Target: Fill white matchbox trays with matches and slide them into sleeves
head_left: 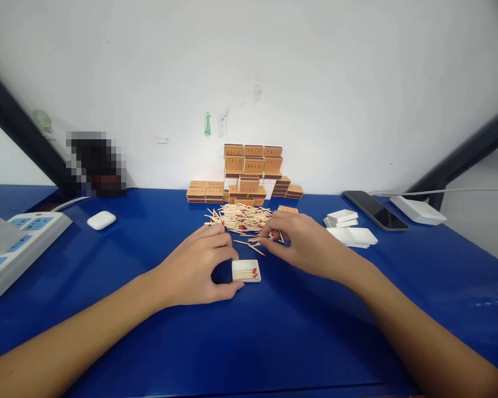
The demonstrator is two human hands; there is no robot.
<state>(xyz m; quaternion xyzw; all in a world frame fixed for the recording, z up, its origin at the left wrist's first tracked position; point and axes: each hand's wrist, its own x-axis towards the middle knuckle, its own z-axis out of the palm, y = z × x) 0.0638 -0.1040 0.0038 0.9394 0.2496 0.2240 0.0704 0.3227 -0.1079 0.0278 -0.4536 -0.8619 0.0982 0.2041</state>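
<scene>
A small white matchbox tray (pixel 246 265) lies on the blue table with several red-tipped matches (pixel 244 274) in its front part. My left hand (pixel 203 265) steadies it at the left side, thumb at the front corner and forefinger at the back corner. Behind the tray spreads a heap of loose matches (pixel 243 218). At the heap's near right edge, my right hand (pixel 296 240) has thumb and forefinger pinched together on matches; how many is hidden. A few stray matches (pixel 255 249) lie between the heap and the tray.
Filled matchboxes (pixel 253 165) stand stacked against the wall. White empty trays (pixel 351 236) and a phone (pixel 375 210) lie on the right, beside a white box (pixel 417 210). Leftward are a white earphone case (pixel 102 220) and a power strip (pixel 29 243).
</scene>
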